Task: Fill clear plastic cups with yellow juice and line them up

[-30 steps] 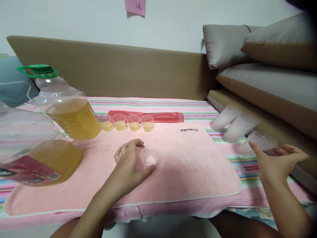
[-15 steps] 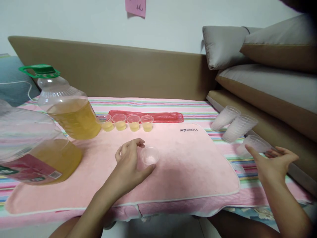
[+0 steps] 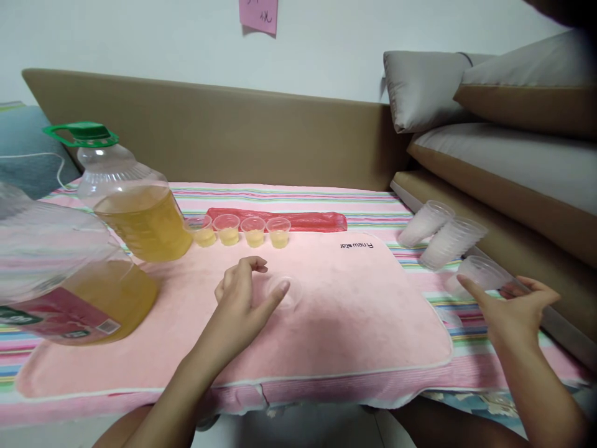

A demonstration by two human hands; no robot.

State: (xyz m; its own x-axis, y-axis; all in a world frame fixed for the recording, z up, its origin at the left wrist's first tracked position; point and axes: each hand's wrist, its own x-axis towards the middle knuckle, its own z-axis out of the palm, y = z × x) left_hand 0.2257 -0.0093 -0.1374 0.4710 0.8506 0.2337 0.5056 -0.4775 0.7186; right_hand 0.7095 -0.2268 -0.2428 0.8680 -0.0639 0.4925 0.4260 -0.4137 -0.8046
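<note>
My left hand (image 3: 240, 295) rests on the pink towel (image 3: 354, 311), fingers loosely curled. Its outstretched thumb touches the near left rim of a small empty clear cup (image 3: 290, 292) that stands on the towel; the hand does not enclose the cup. At the right, my right hand (image 3: 510, 308) has thumb and fingers around the mouth of a clear plastic cup (image 3: 482, 272) lying on its side near the table's right edge. Two more stacks of clear cups (image 3: 441, 231) lie just beyond it.
Several small cups of yellow liquid (image 3: 242, 231) stand in a row before a red plastic strip (image 3: 312, 219). A green-capped jug of yellow liquid (image 3: 133, 202) and a larger jug (image 3: 69, 283) stand at the left. Cushions (image 3: 504, 137) are stacked to the right.
My left thumb has swung up from below the small cup onto its left rim. My right hand has sunk slightly with the clear cup.
</note>
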